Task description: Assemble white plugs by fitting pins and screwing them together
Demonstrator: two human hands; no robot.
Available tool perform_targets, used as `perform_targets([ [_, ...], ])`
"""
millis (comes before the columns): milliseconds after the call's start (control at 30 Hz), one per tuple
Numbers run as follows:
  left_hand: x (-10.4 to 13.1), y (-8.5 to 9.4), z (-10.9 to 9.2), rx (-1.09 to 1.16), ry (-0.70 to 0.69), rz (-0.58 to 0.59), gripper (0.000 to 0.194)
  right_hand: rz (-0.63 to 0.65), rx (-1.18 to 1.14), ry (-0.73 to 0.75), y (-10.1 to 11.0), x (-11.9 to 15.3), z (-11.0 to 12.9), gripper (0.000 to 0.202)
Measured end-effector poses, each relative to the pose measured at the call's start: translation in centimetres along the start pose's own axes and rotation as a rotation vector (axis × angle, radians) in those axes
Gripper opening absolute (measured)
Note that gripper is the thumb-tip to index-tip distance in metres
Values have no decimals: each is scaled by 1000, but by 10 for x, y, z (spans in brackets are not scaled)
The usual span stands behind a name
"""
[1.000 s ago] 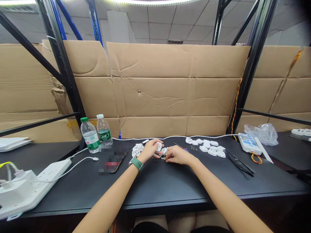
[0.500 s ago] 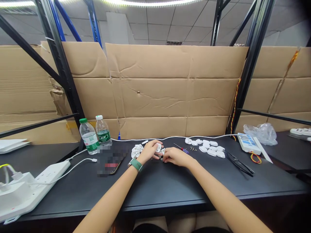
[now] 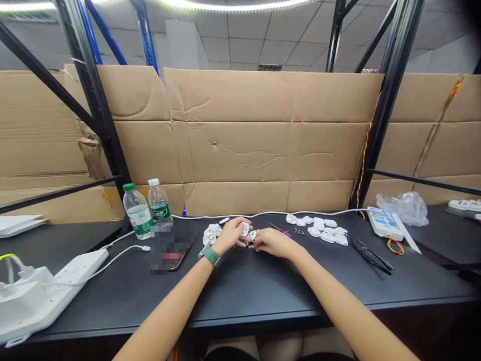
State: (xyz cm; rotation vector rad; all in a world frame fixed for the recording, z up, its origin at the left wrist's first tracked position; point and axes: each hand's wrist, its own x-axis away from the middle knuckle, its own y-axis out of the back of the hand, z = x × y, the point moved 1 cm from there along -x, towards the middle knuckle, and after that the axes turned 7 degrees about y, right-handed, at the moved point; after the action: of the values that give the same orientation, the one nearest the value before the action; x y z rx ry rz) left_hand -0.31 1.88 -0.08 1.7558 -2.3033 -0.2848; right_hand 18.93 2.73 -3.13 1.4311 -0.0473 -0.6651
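My left hand point(image 3: 232, 232), with a green-strapped watch at its wrist, is curled round a small white plastic piece point(image 3: 245, 229) with holes in its face. Close beside it, the fingers of my right hand point(image 3: 275, 242) are bent together over small white and metal parts point(image 3: 251, 244); what they pinch is hidden. More white pieces with holes point(image 3: 210, 235) lie in a cluster left of my left hand. Beyond my right hand lie a thin screwdriver point(image 3: 286, 233), loose screws point(image 3: 299, 231) and several smooth white covers point(image 3: 327, 231).
Two plastic bottles point(image 3: 138, 213) and a partly blurred phone point(image 3: 182, 260) stand and lie at left, near a white power strip point(image 3: 71, 276). Black tweezers-like tool point(image 3: 370, 254), a white-and-blue device point(image 3: 382, 223) and a clear bag point(image 3: 406, 208) are at right. Cardboard point(image 3: 240, 150) closes off the back.
My right hand has shifted very slightly to the right, showing a little more of the small parts between the hands. My left hand stays in place with the white piece.
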Motion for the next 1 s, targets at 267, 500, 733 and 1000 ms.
perform_targets([
  [267,-4,1,4,-4,-12,12,32,-195,-136,-100,5,1,4,9],
  [500,-2,-1,4,-53,-84,69,33,-493,-358,-205,14,-2,5,10],
  [733,4,-6,2,-149,-183,73,41,-547,-472,-238,11,-4,3,16],
  [1000,7,-8,-1,-173,-195,82,44,-550,-384,-240,10,-5,3,19],
])
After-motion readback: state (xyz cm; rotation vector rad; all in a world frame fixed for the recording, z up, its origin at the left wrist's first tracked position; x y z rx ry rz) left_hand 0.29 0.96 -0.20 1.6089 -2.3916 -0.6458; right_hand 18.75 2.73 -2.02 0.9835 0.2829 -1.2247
